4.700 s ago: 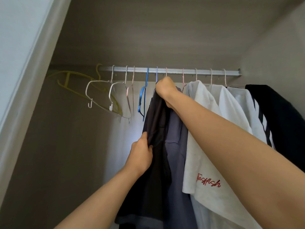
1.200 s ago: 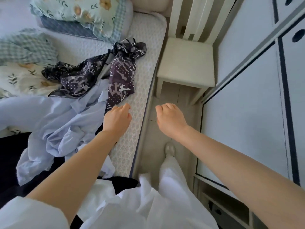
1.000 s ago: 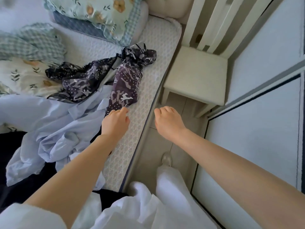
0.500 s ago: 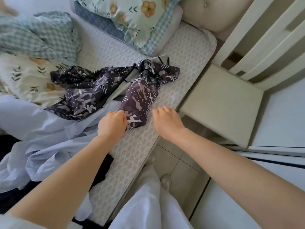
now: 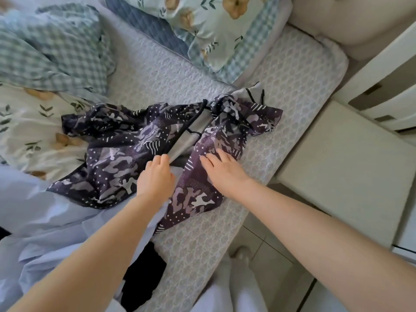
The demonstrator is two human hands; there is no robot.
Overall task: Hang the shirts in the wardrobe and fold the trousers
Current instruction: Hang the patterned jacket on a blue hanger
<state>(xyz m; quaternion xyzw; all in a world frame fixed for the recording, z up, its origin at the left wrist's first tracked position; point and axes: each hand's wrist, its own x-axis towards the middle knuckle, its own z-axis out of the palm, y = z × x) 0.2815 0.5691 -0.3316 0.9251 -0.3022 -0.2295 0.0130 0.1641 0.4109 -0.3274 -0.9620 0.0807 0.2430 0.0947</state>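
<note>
Touching patterned garment [image 5: 119, 140], left hand [image 5: 155, 176], right hand [image 5: 222, 171], grip slack, blue shirt [image 5: 45, 221] alongside.

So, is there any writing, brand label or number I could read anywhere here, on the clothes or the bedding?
None can be read.
The dark patterned garment carries only dots, stripes and camouflage shapes.
The pillow shows only flowers and leaves, and the quilt only checks.
No tag or label shows on the light blue shirt.
</note>
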